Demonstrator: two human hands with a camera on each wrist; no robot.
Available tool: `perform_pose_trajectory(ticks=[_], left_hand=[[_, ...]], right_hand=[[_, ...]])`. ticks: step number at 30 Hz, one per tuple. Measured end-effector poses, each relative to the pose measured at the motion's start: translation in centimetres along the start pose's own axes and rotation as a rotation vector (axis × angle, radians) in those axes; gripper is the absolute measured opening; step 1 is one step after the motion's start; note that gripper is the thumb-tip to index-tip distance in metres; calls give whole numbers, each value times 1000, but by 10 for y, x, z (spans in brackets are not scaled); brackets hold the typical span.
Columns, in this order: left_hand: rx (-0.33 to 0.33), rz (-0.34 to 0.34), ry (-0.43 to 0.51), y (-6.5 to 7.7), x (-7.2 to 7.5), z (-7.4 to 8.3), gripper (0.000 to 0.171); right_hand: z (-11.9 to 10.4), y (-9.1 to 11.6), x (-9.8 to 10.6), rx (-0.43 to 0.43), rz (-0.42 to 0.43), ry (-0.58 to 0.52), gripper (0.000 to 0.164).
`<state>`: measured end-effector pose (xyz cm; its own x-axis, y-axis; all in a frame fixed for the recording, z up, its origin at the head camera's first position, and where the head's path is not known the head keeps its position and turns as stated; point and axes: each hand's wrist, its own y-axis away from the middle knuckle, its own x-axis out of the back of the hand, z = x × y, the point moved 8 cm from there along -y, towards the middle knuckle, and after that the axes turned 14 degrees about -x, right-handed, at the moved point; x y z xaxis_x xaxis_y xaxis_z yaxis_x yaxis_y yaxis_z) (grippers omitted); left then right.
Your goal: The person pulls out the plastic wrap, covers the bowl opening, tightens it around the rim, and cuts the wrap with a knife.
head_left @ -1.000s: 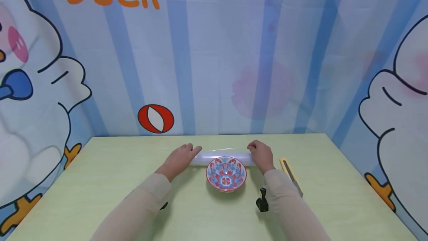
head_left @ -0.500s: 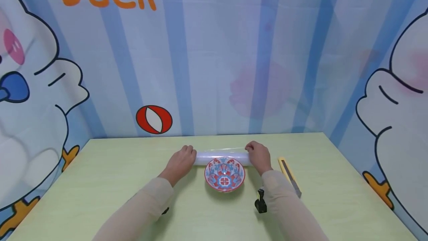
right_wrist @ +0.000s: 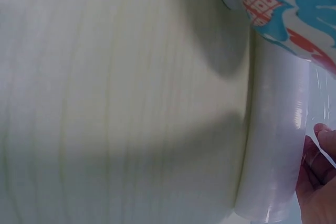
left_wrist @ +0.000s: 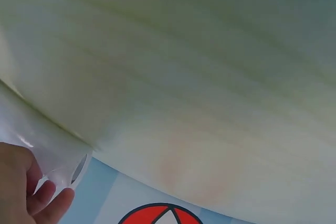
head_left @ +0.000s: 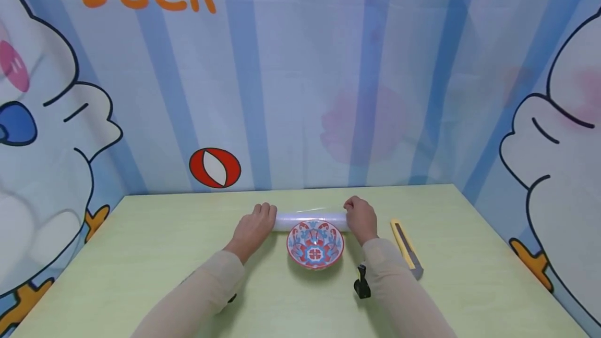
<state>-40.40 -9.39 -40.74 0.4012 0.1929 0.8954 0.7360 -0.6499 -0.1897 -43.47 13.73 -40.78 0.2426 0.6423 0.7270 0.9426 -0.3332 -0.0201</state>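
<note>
A roll of clear plastic wrap [head_left: 286, 222] lies crosswise on the table, behind a patterned red, blue and white bowl [head_left: 315, 246]. My left hand [head_left: 255, 226] grips the roll's left end; in the left wrist view its fingers [left_wrist: 52, 205] curl beside the open core. At the right end, my right hand [head_left: 361, 219] pinches the loose film [right_wrist: 323, 95] between thumb and fingertips, drawn slightly up off the roll. The bowl's flared side [right_wrist: 310, 17] hides part of the roll in the right wrist view.
A yellow utility knife [head_left: 406, 248] lies right of my right hand. Black wrist cameras show under the sleeves, the right one [head_left: 362, 283] most plainly. Behind the pale green table [head_left: 155, 244] hangs a printed striped curtain [head_left: 300, 93].
My left hand's fingers have drawn back from the film's edge and settled round the roll's left end. The right hand keeps its place, and the roll and bowl have stayed put.
</note>
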Motion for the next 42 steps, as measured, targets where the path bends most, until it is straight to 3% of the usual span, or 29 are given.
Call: perform_pose_trajectory(ticks=[6,13,19,24,30,37,42], left_hand=[[46,54,-32,3,8,-9,29],[-20,-8,-14,7,10,-15,33],[6,-32,-12,6,10,-24,32],[61,-49,45,6,7,-28,32],[156,-22,157,6,9,-36,29],[276,99,456,6,9,-50,9],[287,109,555,3,12,-51,16]], right_hand=[[-2,2,4,26,4,-6,17],[-4,4,10,46,-2,-16,18],[-6,5,10,70,-23,-9,19],[-10,6,12,106,-28,34,19],[-15,8,18,130,-38,65,18],[-22,8,23,167,-41,87,18],[-24,6,28,148,-42,115,19]])
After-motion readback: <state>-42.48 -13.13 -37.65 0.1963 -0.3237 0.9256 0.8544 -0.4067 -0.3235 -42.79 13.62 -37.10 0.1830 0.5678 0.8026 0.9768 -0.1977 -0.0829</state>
